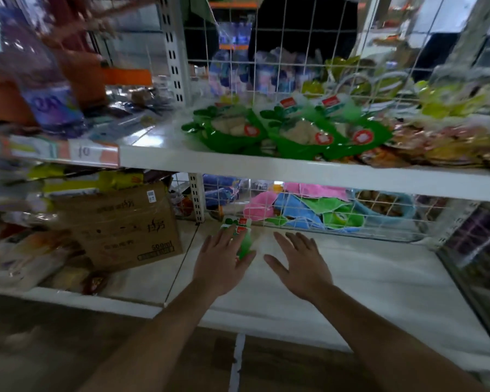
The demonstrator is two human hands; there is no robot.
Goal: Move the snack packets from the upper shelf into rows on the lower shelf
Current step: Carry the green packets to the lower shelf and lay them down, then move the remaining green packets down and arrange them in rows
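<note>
1. The left hand [224, 264] lies palm down just right of the cardboard box [125, 224]. Its grip is wide and flat, with straight fingers resting on a green snack packet [245, 244].
2. The right hand [300, 267] is farther right of the box, near the left hand but apart from it. Its grip is wide, fingers spread, and it holds nothing.
3. The green snack packet sits on the lower shelf [365, 278], right of the box. Its red-and-white top edge shows beyond the left fingertips. Blur hides whether it stands or leans.
4. The box rests on the same lower shelf.
5. Behind the hands, right of the box, a wire mesh panel [379, 219] closes the back of the shelf. Coloured cloths [294, 202] lie behind it.
6. Above and right of the box, more green packets [294, 134] lie piled and overlapping on the upper shelf [159, 142].
7. Farther right of the box on that upper shelf are brown packets [436, 154], with yellow-green packets [450, 103] behind them.
8. Above and left of the box, a blurred purple bottle [48, 103] stands.
</note>
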